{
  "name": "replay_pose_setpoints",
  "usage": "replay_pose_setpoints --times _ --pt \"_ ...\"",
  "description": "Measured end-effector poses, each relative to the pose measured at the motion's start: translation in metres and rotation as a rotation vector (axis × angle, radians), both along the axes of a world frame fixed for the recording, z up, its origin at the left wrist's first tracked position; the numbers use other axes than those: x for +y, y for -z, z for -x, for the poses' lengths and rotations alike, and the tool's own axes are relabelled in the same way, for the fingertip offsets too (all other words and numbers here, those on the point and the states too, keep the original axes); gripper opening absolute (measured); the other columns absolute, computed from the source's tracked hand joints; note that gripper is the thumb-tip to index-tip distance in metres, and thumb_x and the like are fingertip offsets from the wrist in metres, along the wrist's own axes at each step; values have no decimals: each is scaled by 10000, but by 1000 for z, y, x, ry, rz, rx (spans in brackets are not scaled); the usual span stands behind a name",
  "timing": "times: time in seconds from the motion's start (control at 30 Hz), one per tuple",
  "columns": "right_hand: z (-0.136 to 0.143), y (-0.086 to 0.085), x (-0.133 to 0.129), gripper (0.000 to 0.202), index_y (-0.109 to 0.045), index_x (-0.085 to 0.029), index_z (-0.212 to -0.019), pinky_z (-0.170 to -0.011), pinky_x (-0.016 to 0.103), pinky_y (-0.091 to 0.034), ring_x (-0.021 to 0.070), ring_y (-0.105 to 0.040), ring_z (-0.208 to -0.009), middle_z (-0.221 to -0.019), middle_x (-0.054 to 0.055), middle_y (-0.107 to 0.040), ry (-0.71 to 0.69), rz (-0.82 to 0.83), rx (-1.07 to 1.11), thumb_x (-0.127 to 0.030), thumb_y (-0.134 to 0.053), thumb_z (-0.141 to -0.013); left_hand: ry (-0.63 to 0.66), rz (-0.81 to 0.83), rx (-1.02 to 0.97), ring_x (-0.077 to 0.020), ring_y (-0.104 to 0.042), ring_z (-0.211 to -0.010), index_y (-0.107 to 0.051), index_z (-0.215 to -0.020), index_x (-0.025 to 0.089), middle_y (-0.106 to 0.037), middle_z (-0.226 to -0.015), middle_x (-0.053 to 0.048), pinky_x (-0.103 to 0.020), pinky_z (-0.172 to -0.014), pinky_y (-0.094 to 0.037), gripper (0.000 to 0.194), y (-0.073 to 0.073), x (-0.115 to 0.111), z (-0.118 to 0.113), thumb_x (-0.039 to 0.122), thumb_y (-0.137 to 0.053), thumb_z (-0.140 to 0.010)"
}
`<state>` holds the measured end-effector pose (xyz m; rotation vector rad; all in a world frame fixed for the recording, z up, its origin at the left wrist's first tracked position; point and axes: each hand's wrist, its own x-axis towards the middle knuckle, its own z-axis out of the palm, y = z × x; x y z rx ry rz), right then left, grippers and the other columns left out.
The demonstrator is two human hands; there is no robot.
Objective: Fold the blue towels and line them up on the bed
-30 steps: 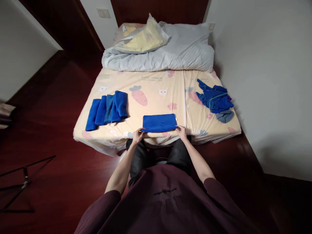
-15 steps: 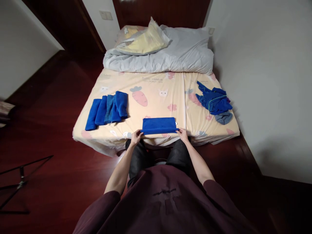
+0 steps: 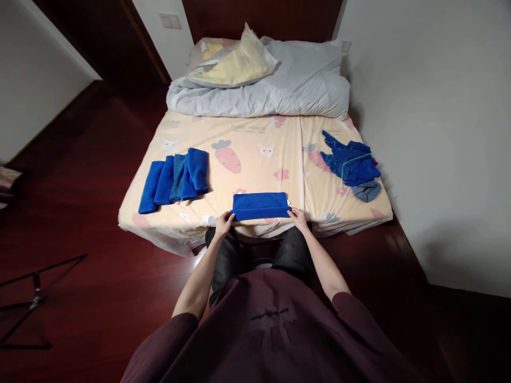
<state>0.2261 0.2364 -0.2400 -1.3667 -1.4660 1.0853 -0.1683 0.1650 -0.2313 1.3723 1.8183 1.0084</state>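
A blue cloth (image 3: 260, 201) lies flat near the front edge of the bed, its near side folded over into a strip. My left hand (image 3: 224, 223) pinches the left end of that strip, and my right hand (image 3: 298, 218) pinches the right end. A small white tag shows at the cloth's right side. Several rolled or folded blue cloths (image 3: 151, 187) lie side by side on the left of the bed. On the right is a loose, crumpled pile of blue cloths (image 3: 355, 165) with a grey-blue piece (image 3: 366, 191) at its near side.
The bed (image 3: 255, 154) has a patterned yellow sheet. A grey quilt (image 3: 311, 80) and a yellow pillow (image 3: 239, 66) lie at its far end. A black metal stand (image 3: 36, 287) is on the floor at the left. A white wall (image 3: 447, 133) stands at the right.
The folded strip along the cloth's near edge looks wider and has turned a little away from me. Both hands stay at its ends, almost in place.
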Motion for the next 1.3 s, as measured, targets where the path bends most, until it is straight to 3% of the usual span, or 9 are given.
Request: replay_pose_setpoints --times 0.27,0.5,0.67,0.9,1.13,1.3 --pt "1 2 4 504 -695 -191 -764 -819 397 -612 279 -743 -833 -839 121 -763 95 76 -11 -690 -727 -698 -39 23 85 -268 -686 -832 -691 -879 182 -734 -843 -96 -373 -821 -524 439 -1 6 1 598 -550 -856" --pt "1 -4 10 430 -739 -180 -789 -888 429 -608 300 -762 -922 -933 139 -799 145 182 -44 -594 -795 -686 -69 134 79 -285 -715 -835 -722 -836 185 -772 -817 -103 -357 -773 -530 389 1 19 10 555 -604 -813" --pt "-1 -13 20 335 -758 -176 -754 -755 355 -606 256 -754 -812 -860 104 -798 129 306 -83 -503 -810 -703 -73 168 59 -272 -713 -781 -733 -770 194 -763 -735 -80 -325 -686 -515 376 1 23 13 554 -628 -788" --pt "1 -19 33 250 -735 -185 -601 -550 256 -487 177 -655 -570 -584 37 -708 91 453 -188 -395 -816 -709 -79 265 82 -303 -737 -833 -736 -754 199 -769 -779 -106 -355 -746 -519 337 3 27 16 513 -632 -813" --pt "3 -12 37 328 -689 -206 -526 -557 262 -466 200 -669 -594 -518 27 -660 95 451 -275 -438 -818 -718 -117 270 167 -378 -735 -955 -716 -704 215 -759 -749 -142 -435 -863 -520 265 11 36 14 464 -674 -784" --pt "5 -12 35 326 -696 -215 -545 -596 272 -486 230 -704 -669 -522 32 -654 88 328 -310 -460 -790 -738 -117 255 197 -406 -721 -1018 -717 -711 204 -757 -778 -181 -464 -917 -512 237 11 37 7 418 -659 -795"
